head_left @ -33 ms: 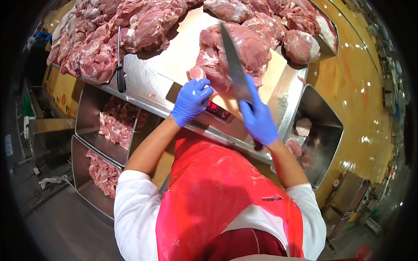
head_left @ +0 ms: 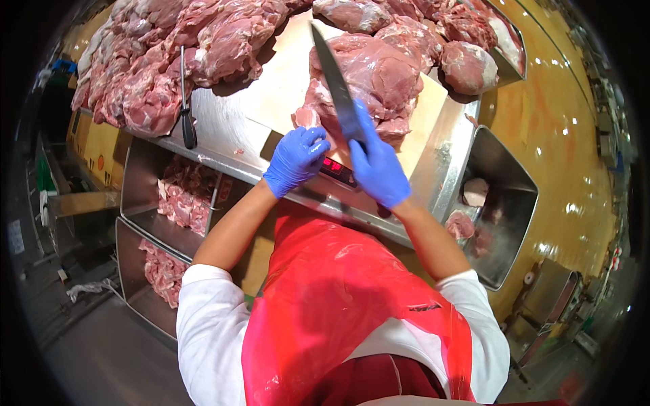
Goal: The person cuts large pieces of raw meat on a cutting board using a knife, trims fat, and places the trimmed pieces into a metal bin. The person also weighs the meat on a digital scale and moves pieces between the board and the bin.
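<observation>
A large piece of raw meat (head_left: 369, 74) lies on the pale cutting board (head_left: 433, 118) in front of me. My left hand (head_left: 296, 159), in a blue glove, is closed at its near left end, on a small rounded flap of meat (head_left: 307, 117). In my right hand (head_left: 379, 166), also gloved in blue, is a long-bladed knife (head_left: 332, 74). Its blade points away and slightly left, above the left part of the large piece. Under the board's near edge, between my hands, sits a device with a lit red display (head_left: 334, 166).
A thin sharpening steel (head_left: 187, 122) with a black handle rests on the metal table at left, by a heap of meat (head_left: 149, 68). Metal bins (head_left: 139, 176) with cut meat stand below left. Another metal bin (head_left: 511, 196) holds a few pieces at right.
My right hand has shifted left with the knife, bringing the blade over the left part of the large piece. My left hand has barely moved.
</observation>
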`<control>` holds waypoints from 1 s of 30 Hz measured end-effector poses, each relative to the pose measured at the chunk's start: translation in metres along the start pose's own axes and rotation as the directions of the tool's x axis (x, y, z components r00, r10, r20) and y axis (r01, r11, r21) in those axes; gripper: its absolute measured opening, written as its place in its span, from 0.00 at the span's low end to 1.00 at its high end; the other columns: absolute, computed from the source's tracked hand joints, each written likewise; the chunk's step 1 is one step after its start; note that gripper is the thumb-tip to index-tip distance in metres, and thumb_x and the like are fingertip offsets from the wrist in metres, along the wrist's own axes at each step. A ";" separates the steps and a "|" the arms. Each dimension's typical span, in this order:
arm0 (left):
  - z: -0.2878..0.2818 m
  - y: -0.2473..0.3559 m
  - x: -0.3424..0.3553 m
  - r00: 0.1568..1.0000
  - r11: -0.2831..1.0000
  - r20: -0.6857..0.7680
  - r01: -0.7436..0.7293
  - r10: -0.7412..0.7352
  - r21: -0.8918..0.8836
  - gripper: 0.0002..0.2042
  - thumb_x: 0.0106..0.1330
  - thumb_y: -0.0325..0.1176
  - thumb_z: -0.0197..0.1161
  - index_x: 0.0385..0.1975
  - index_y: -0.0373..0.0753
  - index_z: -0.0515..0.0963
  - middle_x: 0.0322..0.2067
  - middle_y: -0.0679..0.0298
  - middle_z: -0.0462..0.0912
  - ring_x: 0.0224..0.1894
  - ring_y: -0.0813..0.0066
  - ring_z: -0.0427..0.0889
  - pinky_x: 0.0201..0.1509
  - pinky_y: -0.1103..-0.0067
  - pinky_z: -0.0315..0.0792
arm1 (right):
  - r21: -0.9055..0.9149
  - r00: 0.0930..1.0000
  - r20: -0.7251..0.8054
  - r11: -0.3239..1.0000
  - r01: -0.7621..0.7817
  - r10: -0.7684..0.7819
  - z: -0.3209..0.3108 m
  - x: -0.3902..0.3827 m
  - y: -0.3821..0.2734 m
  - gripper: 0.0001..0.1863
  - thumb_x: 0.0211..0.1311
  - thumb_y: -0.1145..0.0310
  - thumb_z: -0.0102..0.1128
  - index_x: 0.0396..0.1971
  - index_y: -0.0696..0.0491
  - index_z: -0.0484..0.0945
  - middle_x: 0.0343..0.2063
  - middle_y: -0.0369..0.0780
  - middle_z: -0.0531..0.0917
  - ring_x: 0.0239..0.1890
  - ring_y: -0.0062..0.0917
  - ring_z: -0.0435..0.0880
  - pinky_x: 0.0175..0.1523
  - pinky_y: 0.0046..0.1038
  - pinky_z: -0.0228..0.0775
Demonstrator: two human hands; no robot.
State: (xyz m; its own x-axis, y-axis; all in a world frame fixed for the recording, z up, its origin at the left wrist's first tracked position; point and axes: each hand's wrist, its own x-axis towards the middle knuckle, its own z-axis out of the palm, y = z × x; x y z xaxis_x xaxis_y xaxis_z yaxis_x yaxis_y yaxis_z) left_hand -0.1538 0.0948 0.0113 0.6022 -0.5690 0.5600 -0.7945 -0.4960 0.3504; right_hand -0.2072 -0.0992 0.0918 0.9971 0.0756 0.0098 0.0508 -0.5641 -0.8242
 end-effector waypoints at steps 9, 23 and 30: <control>-0.018 -0.076 0.011 0.989 0.973 -0.116 -0.117 0.094 -0.201 0.08 0.50 0.25 0.64 0.30 0.41 0.75 0.30 0.59 0.77 0.28 0.56 0.78 0.31 0.66 0.74 | -0.616 0.862 0.296 0.772 -0.157 0.412 -0.018 -0.080 -0.024 0.48 0.55 0.78 0.51 0.75 0.35 0.43 0.26 0.53 0.81 0.28 0.51 0.81 0.36 0.51 0.73; -0.057 -0.121 0.039 0.985 0.994 0.174 0.001 0.017 -0.105 0.20 0.48 0.31 0.68 0.44 0.45 0.77 0.50 0.51 0.76 0.54 0.49 0.73 0.58 0.59 0.67 | -0.410 0.961 -0.231 0.880 -0.239 0.154 0.093 0.069 -0.046 0.39 0.62 0.75 0.48 0.74 0.41 0.49 0.32 0.57 0.81 0.34 0.54 0.81 0.39 0.51 0.71; -0.050 -0.164 0.046 0.964 0.954 0.185 0.226 -0.190 -0.198 0.08 0.52 0.30 0.63 0.32 0.42 0.74 0.32 0.58 0.75 0.38 0.55 0.77 0.37 0.65 0.74 | -0.561 0.793 0.156 0.714 -0.420 0.589 0.025 -0.055 -0.086 0.43 0.60 0.75 0.50 0.74 0.33 0.46 0.29 0.55 0.82 0.31 0.52 0.81 0.39 0.50 0.72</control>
State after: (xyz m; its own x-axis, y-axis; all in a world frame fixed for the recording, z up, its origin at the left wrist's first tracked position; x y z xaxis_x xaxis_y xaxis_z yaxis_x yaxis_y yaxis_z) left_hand 0.0008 0.1826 0.0172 0.7458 -0.5762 0.3343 -0.6374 -0.4715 0.6094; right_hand -0.2677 -0.0347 0.1483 0.8117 -0.1438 -0.5661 -0.3503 -0.8954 -0.2749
